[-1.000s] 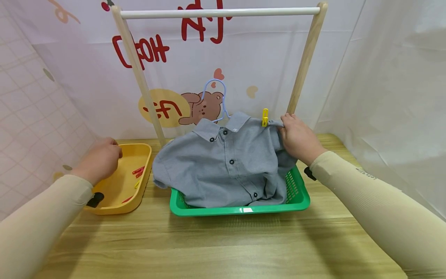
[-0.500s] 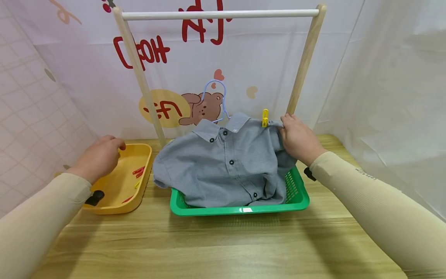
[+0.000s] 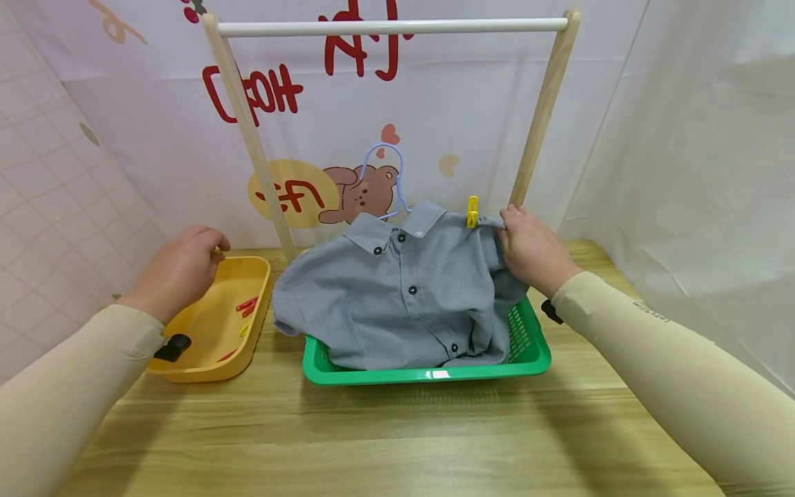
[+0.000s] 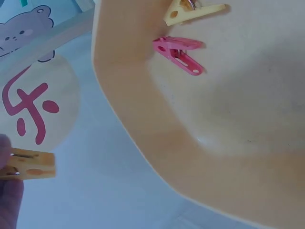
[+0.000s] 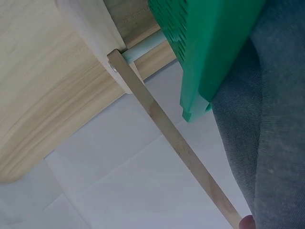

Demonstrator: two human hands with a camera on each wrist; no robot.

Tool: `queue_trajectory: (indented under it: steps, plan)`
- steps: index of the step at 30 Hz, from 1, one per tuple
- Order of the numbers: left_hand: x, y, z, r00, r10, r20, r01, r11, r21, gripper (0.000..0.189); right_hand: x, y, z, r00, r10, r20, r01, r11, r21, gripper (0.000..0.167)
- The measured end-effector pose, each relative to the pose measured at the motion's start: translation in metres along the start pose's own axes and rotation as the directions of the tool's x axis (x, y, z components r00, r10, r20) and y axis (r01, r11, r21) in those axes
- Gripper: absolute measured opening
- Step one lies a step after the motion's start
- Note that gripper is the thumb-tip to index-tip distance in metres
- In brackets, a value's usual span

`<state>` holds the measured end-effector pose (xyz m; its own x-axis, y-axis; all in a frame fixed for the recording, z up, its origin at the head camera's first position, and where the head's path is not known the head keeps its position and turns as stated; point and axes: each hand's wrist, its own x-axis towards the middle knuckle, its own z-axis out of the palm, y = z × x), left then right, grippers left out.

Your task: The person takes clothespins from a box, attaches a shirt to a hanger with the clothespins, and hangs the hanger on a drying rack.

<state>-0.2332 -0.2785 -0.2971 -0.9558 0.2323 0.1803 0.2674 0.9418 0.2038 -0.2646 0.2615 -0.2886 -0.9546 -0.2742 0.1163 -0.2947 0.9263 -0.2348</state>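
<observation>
Thumb and finger of my left hand (image 3: pixel 181 270) pinch a yellow clothespin (image 4: pixel 35 165), which the left wrist view shows just outside the tray's wall. Below that hand lies the orange-yellow tray (image 3: pixel 208 331), holding red clothespins (image 3: pixel 247 306) and a yellow one (image 3: pixel 245 329). On the right, my right hand (image 3: pixel 535 250) grips the shoulder of a grey button-up shirt (image 3: pixel 373 304). Beside those fingers, another yellow clothespin (image 3: pixel 473 212) is clipped upright on the shirt's shoulder. A light-blue hanger (image 3: pixel 383 145) sticks out of the collar.
The shirt's lower part rests in a green basket (image 3: pixel 428 375) on the wooden table (image 3: pixel 397 442). Behind it stands a rack with a white bar (image 3: pixel 397 27) and wooden posts, the right post (image 3: pixel 546 103) rising behind my right hand. A printed cloth hangs at the back.
My left hand has risen and moved a little right, away from the tray floor, and a clothespin shows between its fingertips. My right hand and the shirt stay put.
</observation>
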Motion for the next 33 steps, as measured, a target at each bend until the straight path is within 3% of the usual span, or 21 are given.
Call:
queue_trajectory:
  steps: [4,7,11,13,15,18,25,33]
  plan:
    - [0.0,0.005,0.0,0.998,-0.009,-0.057,0.006,0.999,-0.044,0.023,0.0,0.0,0.002,1.0,0.001,-0.006,-0.001,1.0,0.007,0.051]
    - [0.003,0.01,-0.001,0.996,-0.002,-0.087,0.0,1.0,-0.024,0.031,0.0,0.001,0.003,1.0,0.003,-0.013,-0.002,1.0,0.014,0.051]
    - [0.006,0.013,0.0,0.983,0.116,-0.14,-0.107,0.992,0.07,0.023,0.001,0.002,0.005,1.0,0.001,-0.021,-0.001,1.0,0.018,0.05]
    - [0.006,0.012,0.001,0.964,0.186,-0.189,-0.171,0.981,0.093,0.016,0.001,0.002,0.005,1.0,-0.001,-0.023,0.002,1.0,0.016,0.05]
    - [0.005,0.012,0.002,0.952,0.217,-0.218,-0.202,0.975,0.086,0.012,0.001,0.002,0.005,1.0,-0.003,-0.027,0.004,1.0,0.013,0.05]
    - [0.004,0.012,0.002,0.952,0.207,-0.227,-0.197,0.978,0.065,0.013,0.001,0.003,0.006,1.0,-0.003,-0.029,0.003,1.0,0.012,0.05]
    - [0.002,0.02,-0.004,0.969,0.144,-0.2,-0.138,0.99,0.04,0.025,0.001,0.003,0.006,1.0,0.0,-0.023,0.0,1.0,0.013,0.05]
    - [0.004,0.039,-0.008,0.983,0.044,-0.176,-0.069,0.988,-0.139,0.029,0.001,0.002,0.005,1.0,0.004,-0.018,-0.003,1.0,0.017,0.05]
